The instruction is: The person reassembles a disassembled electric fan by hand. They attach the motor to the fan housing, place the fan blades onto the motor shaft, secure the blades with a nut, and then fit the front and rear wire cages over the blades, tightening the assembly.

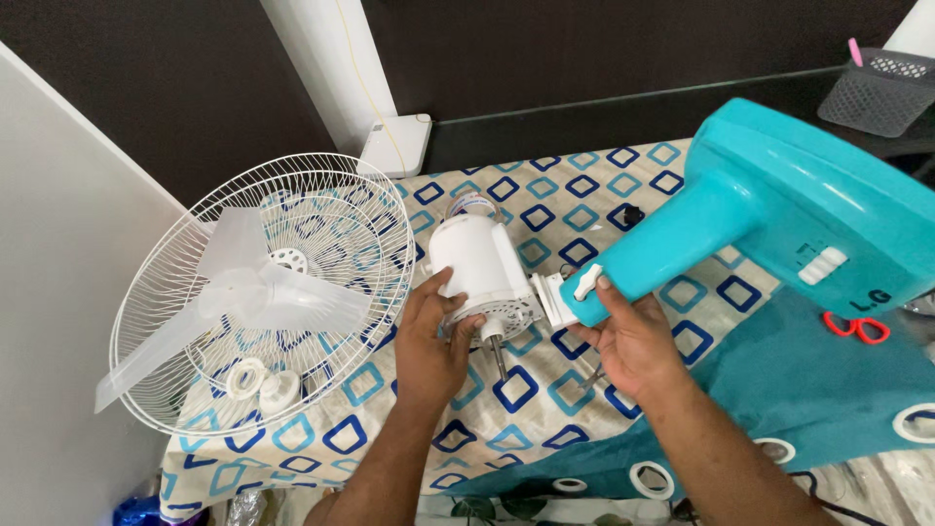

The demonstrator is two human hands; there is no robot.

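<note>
Left hand (431, 336) wrapped around the near end of the white motor (477, 268), thumb up on the housing, fingers curled under by the vented front plate — a closed grip on the motor. Steel shaft (495, 356) sticking out toward the viewer just beside the fingers. Right hand (628, 341) closed on the narrow lower end of the teal stand (769, 219), thumb by a small white knob (587, 282), holding it raised and tilted, wide base up at the right. White bracket (555, 300) between motor and stand neck, touching both.

Motor lying on its side over a cloth (545, 209) patterned with blue and teal squares, spread across the counter. Left of it, a white wire grille (321, 209) lying open-side up with the clear blade (243, 292) resting inside; two small white caps (263, 382) in the near part of the grille. Plain teal cloth (818, 390) with white ring eyelets under the right forearm. Red scissor handles (857, 326) at the right edge, below the stand. Small black piece (633, 214) on the cloth behind the motor. Grey mesh basket (881, 93) at top right on a dark ledge — well apart from both hands. White box (399, 144) with a thin yellow cord at the far edge of the cloth.
</note>
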